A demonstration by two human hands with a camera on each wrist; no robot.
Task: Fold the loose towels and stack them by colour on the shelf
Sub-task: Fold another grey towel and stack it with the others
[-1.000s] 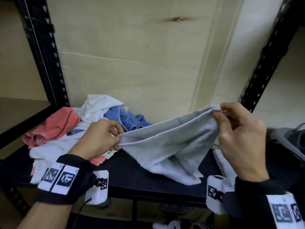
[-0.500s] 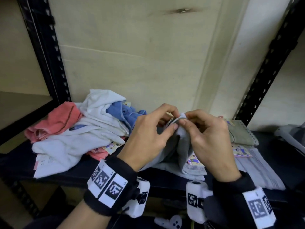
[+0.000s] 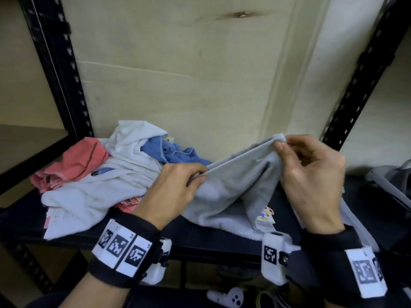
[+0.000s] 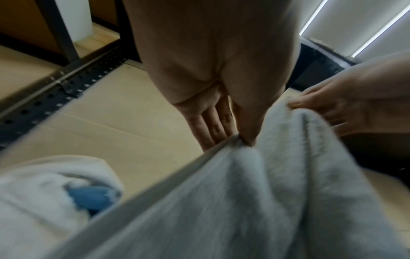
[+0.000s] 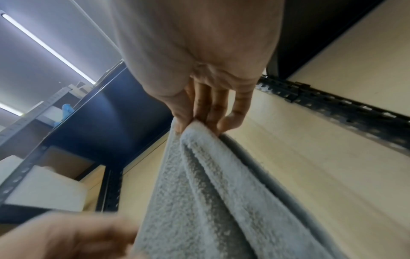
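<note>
A light grey towel [image 3: 233, 187] hangs doubled between my two hands above the black shelf [image 3: 200, 238], its lower part lying on the board. My left hand [image 3: 195, 176] pinches the left end of the top edge [image 4: 241, 140]. My right hand [image 3: 279, 143] pinches the raised right corner [image 5: 190, 126]. A paper label [image 3: 264, 218] dangles from the towel's lower right. To the left lies a loose heap: a pink towel [image 3: 73, 163], a white towel [image 3: 93, 192] and a blue towel [image 3: 175, 154].
Black perforated uprights [image 3: 57, 63] [image 3: 364, 70] frame the bay, with a pale board wall behind. A folded light towel [image 3: 353, 221] lies on the shelf behind my right wrist. A white game controller [image 3: 229, 296] lies below the shelf.
Half a second ago both hands met at the towel's middle; they have since drawn apart, left hand leftward, right hand up and right, stretching the doubled top edge.
</note>
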